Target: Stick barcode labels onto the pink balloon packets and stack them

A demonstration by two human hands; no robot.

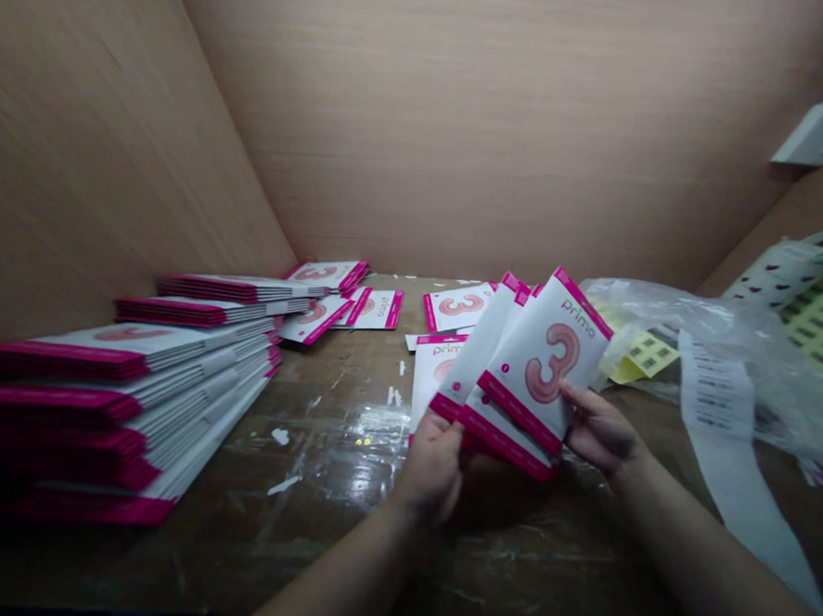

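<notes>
A few flat balloon packets [555, 362], white with pink edges and a rose-coloured number 3, are fanned out between my two hands above the table. My left hand [431, 465] is closed on the lower left corner of the fan. On the other side, my right hand [602, 429] pinches the right edge of the front packet, thumb on its face. Behind the fan, more packets [459, 305] lie on the table, partly covered by those I hold.
Tall stacks of similar packets [142, 362] stand along the left wooden wall [87, 142]. Loose packets [376, 308] lie at the back. To the right are a clear plastic bag [785, 378], yellow label sheets [644, 357] and a white printed strip [721, 410]. White scraps dot the brown tabletop [321, 425].
</notes>
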